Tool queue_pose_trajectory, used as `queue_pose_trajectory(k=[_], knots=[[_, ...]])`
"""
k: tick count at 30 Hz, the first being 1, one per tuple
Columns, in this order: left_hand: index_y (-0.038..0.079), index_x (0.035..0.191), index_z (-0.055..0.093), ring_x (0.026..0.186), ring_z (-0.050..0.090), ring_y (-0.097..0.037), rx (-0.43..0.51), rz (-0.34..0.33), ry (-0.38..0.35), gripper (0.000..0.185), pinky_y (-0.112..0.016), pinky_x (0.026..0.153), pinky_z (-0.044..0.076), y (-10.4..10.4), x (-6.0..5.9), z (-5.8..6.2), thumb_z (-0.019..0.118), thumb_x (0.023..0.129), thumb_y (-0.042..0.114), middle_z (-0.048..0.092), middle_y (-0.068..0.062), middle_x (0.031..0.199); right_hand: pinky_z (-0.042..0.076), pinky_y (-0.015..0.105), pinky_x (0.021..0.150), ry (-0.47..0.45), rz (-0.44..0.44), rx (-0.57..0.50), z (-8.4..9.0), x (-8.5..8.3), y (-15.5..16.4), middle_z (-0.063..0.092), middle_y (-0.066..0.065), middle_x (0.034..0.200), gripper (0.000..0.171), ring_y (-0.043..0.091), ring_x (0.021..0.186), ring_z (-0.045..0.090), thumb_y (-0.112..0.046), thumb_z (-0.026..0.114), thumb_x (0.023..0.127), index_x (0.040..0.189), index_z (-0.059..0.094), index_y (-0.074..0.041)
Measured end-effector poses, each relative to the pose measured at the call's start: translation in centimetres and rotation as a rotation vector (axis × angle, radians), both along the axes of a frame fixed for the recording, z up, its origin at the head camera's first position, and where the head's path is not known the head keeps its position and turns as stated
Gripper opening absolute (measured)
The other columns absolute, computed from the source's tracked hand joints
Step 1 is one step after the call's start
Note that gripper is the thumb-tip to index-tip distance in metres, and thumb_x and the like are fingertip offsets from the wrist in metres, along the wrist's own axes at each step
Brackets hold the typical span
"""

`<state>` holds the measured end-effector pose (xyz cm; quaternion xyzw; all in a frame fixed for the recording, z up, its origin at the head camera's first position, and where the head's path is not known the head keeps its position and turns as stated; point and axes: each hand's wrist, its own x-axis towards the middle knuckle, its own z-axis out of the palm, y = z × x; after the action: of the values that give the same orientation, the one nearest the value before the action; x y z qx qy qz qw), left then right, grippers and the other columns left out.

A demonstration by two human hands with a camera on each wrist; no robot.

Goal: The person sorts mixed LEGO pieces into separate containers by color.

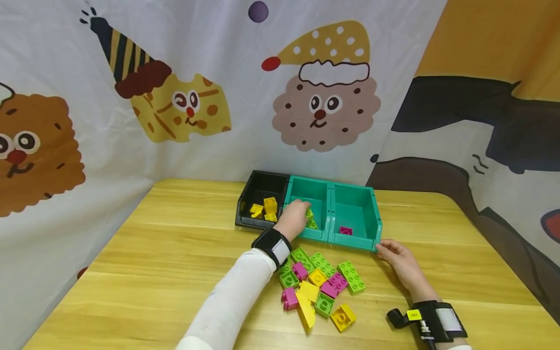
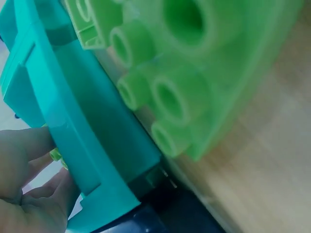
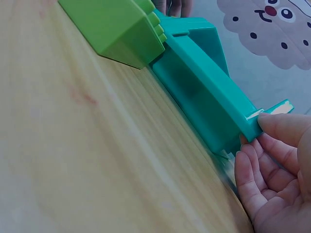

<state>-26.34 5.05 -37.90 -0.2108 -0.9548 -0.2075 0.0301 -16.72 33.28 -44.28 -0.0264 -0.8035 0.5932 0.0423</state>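
My left hand (image 1: pixel 294 219) reaches over the front rim of the middle teal bin (image 1: pixel 329 228). Its thumb and fingers are around a green toy building brick (image 1: pixel 311 219), which the hand and rim partly hide. In the left wrist view, green studs (image 2: pixel 56 155) show between the fingers behind the rim. At the front right corner of the right-hand teal bin (image 1: pixel 378 221), my right hand (image 1: pixel 400 262) pinches the rim between thumb and fingers, as the right wrist view also shows. A magenta brick (image 1: pixel 345 230) lies inside that bin.
A black bin (image 1: pixel 239 214) with several yellow bricks (image 1: pixel 270 204) adjoins the teal bins on the left. Loose green (image 1: pixel 351 277), magenta (image 1: pixel 289 298) and yellow bricks (image 1: pixel 343 317) lie on the wooden table (image 1: pixel 175 253) in front. A printed cloth (image 1: pixel 245 146) hangs behind.
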Motion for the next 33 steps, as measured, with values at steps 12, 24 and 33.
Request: queue_pose_trajectory(k=[12, 24, 33], knots=[[0.010, 0.129, 0.058, 0.114, 0.058, -0.020, -0.063, 0.022, 0.009, 0.041, -0.032, 0.096, 0.048, 1.1, 0.2, -0.5, 0.065, 0.090, 0.018, 0.062, -0.006, 0.125, 0.050, 0.015, 0.076, -0.018, -0.013, 0.037, -0.1, 0.1, 0.0, 0.058, -0.018, 0.086, 0.024, -0.002, 0.083, 0.057, -0.023, 0.056, 0.096, 0.103, 0.059, -0.001], [0.007, 0.132, 0.054, 0.116, 0.056, -0.024, -0.020, 0.000, -0.028, 0.044, -0.034, 0.096, 0.048, 0.6, 0.5, -0.3, 0.065, 0.090, 0.018, 0.058, -0.012, 0.128, 0.049, 0.015, 0.075, -0.035, -0.024, 0.060, 0.1, 0.0, -0.1, 0.058, -0.019, 0.085, 0.028, -0.003, 0.082, 0.057, -0.025, 0.056, 0.096, 0.106, 0.059, 0.001], [0.005, 0.128, 0.056, 0.120, 0.054, -0.025, 0.144, -0.055, -0.019, 0.036, -0.036, 0.100, 0.046, -1.9, 1.4, 1.2, 0.058, 0.094, 0.018, 0.057, -0.012, 0.130, 0.050, 0.015, 0.075, -0.012, -0.011, 0.038, 0.0, -0.2, 0.1, 0.058, -0.018, 0.085, 0.020, -0.002, 0.082, 0.058, -0.024, 0.057, 0.096, 0.103, 0.060, -0.005]])
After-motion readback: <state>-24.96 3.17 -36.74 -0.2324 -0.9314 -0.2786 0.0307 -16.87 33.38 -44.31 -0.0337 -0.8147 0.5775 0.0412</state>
